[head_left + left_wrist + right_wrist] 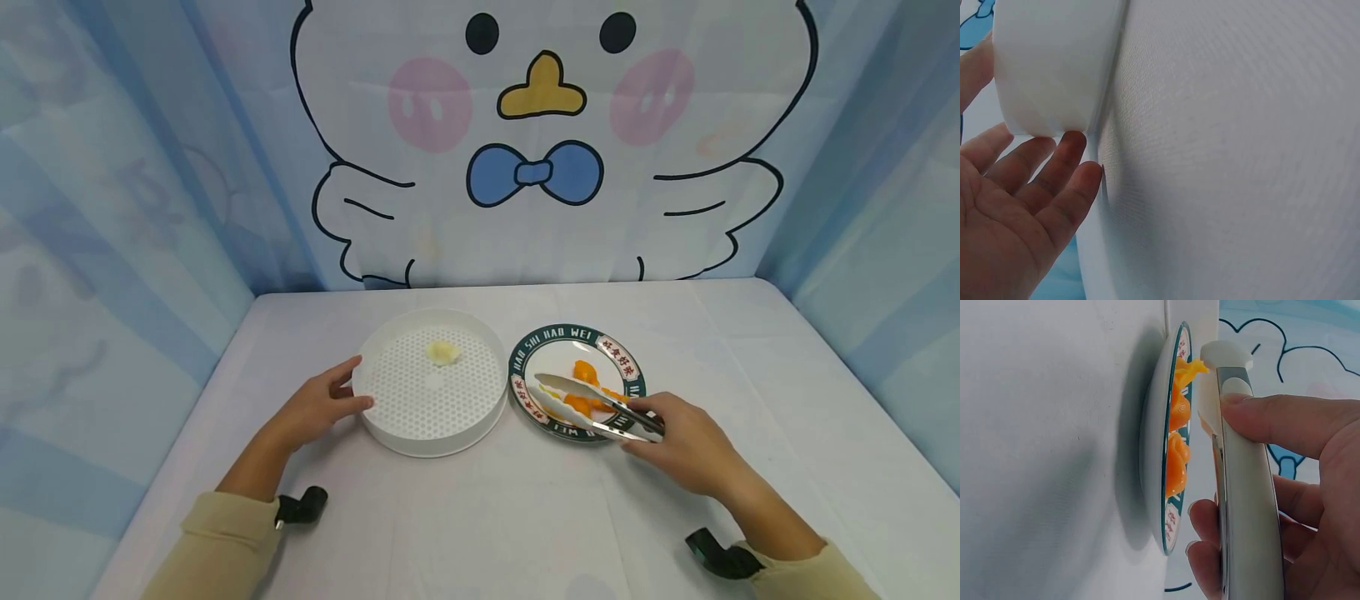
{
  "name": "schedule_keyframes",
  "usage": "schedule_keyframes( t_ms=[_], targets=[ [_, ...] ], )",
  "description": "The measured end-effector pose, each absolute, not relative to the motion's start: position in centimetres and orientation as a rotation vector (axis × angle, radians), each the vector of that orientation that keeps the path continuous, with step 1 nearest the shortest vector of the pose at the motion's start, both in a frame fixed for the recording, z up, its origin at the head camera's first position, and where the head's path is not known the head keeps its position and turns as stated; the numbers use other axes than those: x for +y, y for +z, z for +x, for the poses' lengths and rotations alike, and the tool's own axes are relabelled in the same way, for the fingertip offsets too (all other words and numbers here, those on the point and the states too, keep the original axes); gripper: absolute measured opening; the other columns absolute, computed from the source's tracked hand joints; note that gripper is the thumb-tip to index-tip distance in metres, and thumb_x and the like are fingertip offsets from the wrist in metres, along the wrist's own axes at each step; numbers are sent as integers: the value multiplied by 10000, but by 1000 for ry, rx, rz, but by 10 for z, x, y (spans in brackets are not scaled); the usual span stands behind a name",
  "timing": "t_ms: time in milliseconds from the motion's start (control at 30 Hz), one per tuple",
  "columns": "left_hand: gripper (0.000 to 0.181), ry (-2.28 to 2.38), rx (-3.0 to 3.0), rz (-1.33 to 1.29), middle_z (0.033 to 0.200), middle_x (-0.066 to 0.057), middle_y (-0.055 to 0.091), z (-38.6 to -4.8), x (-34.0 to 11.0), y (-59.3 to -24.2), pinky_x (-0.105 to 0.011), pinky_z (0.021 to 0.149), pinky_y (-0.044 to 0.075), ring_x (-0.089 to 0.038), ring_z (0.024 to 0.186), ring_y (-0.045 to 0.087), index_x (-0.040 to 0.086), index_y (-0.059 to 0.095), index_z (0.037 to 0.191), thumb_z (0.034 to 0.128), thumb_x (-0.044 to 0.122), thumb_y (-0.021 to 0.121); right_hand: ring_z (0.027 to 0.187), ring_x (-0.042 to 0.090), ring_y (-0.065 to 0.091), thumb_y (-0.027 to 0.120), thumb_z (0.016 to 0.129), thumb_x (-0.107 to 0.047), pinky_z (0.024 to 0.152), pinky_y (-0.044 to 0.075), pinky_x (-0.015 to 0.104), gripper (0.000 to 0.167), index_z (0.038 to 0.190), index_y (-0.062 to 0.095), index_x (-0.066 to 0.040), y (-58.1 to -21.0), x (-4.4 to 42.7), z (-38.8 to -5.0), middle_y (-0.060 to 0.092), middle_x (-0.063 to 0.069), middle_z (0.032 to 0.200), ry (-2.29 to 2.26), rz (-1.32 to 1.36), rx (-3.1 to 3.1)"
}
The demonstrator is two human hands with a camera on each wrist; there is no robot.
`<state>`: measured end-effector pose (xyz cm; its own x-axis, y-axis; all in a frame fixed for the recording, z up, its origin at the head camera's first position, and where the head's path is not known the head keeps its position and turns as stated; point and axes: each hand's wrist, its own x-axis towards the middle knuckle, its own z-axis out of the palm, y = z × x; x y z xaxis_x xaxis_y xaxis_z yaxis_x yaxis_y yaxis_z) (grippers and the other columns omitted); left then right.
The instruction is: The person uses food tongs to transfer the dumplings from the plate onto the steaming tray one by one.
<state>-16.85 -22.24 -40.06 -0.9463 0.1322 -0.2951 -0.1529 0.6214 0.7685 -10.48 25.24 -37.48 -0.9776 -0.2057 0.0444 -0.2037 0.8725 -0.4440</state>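
Observation:
A round white steamer tray [427,425] with a perforated base stands left of centre. One pale yellow piece [443,352] lies in it, toward the back. My left hand [322,406] touches the tray's left side with thumb and spread fingers [1063,165]. To the right, a green-rimmed white plate [538,348] bears several orange dumpling-like pieces [1177,464]. My right hand [686,442] grips tongs [1249,512] with pale tips, thumb on one arm and fingers on the other. The tong tips are apart, over the plate. A yellow piece [1190,372] is close to them; I cannot tell whether they touch it.
A white cloth covers the table [450,525]. Behind it hangs a curtain [375,233] with a cartoon figure, and blue-white curtains flank both sides. The steamer tray and plate stand close beside each other.

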Motion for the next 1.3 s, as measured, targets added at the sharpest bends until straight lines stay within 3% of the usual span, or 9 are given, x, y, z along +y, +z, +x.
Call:
schedule_keyframes(
  t_ms=[333, 733, 1067, 1300],
  targets=[
    [867, 1242, 2521, -22, 1600, -246, 257, -170, -222, -401, -629, 1056, 361, -449, 1400, 356, 119, 204, 1609, 938, 348, 702, 1005, 328, 604, 830, 814, -287, 830, 516, 546, 566, 1268, 648, -1, -377, 252, -98, 638, 182, 1200, -655, -292, 3042],
    [864, 1241, 2524, -18, 1600, -242, 260, -170, -222, -402, -622, 1048, 377, -447, 1399, 360, 119, 209, 1608, 936, 347, 703, 987, 333, 637, 805, 834, -194, 809, 511, 525, 430, 1201, 689, -3, -378, 252, -99, 683, 158, 1135, -665, -367, 3144],
    [864, 1250, 2533, 2, 1599, -242, 263, -171, -224, -404, -624, 1048, 377, -441, 1396, 370, 119, 208, 1609, 938, 348, 703, 801, 210, 546, 810, 830, -173, 675, 460, 380, 418, 1187, 689, 6, -373, 250, -103, 679, 117, 1060, -700, -374, 3170],
    [871, 1249, 2529, 2, 1600, -243, 261, -171, -224, -404, -618, 1040, 391, -443, 1396, 369, 121, 206, 1609, 936, 355, 707, 825, 231, 578, 799, 838, -170, 709, 498, 426, 408, 1184, 685, 14, -368, 247, -107, 682, 138, 1081, -731, -385, 3182]
  ],
)
